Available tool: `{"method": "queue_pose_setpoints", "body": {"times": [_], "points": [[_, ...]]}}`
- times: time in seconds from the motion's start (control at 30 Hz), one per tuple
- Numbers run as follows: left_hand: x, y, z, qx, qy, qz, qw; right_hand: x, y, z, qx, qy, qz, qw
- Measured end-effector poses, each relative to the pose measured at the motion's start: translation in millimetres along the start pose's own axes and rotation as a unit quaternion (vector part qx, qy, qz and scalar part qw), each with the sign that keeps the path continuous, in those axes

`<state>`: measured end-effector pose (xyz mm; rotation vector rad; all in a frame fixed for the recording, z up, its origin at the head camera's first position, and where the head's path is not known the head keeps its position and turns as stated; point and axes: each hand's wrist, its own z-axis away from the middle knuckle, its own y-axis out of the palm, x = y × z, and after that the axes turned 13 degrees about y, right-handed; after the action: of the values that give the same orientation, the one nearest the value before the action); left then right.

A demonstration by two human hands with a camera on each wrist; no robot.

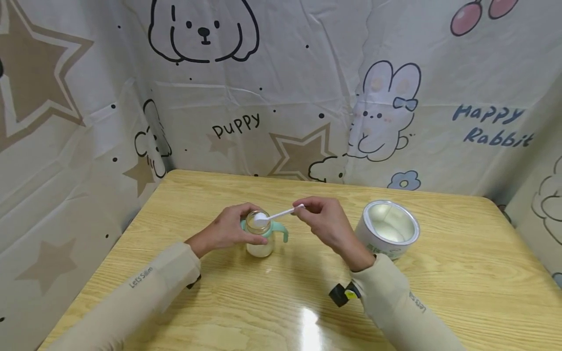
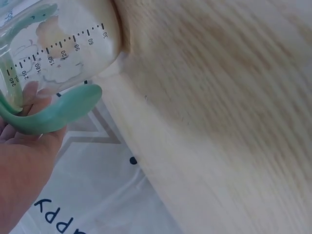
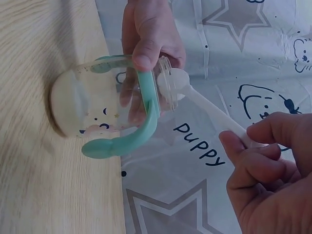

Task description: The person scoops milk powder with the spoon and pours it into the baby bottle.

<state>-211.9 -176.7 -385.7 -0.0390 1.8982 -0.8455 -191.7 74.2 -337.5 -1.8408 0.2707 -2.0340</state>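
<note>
A clear baby bottle [image 1: 260, 249] with mint-green handles [image 3: 141, 141] stands upright on the table, whitish powder in its lower part. My left hand [image 1: 228, 226] grips it around the neck, thumb on the near side. In my right hand [image 1: 327, 222], thumb and fingers pinch the long handle of a white measuring scoop [image 3: 209, 102]. The scoop's bowl [image 1: 261, 220] holds white powder and sits at the bottle's open mouth. In the left wrist view, measuring marks [image 2: 61, 48] show on the bottle's side, beside part of the left hand [image 2: 24, 170].
An open tin [image 1: 371, 236] with a silvery inside stands to the right, just beyond my right wrist. The wooden table [image 1: 246, 312] ends at a printed cloth [image 1: 281, 97] hanging behind and at both sides.
</note>
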Motion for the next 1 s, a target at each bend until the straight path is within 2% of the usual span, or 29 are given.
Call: {"method": "queue_pose_setpoints", "body": {"times": [0.23,0.5,0.77,1.0], "points": [[-6.9,-6.3,-2.0,0.019,-0.003,-0.031,0.9993,4.8,-6.1,1.1,-0.013,0.013,-0.019,1.0],[-16.0,-12.4,-9.9,0.022,0.032,-0.006,0.9992,9.1,-22.0,3.8,-0.016,0.011,-0.032,0.999],[-27.2,-9.2,-21.1,0.027,0.051,-0.006,0.9983,6.6,-39.0,6.5,-0.016,0.014,-0.045,0.999],[-35.8,-4.0,-29.3,0.028,0.064,0.002,0.9975,8.4,-56.2,11.5,-0.019,0.038,-0.051,0.998]]}}
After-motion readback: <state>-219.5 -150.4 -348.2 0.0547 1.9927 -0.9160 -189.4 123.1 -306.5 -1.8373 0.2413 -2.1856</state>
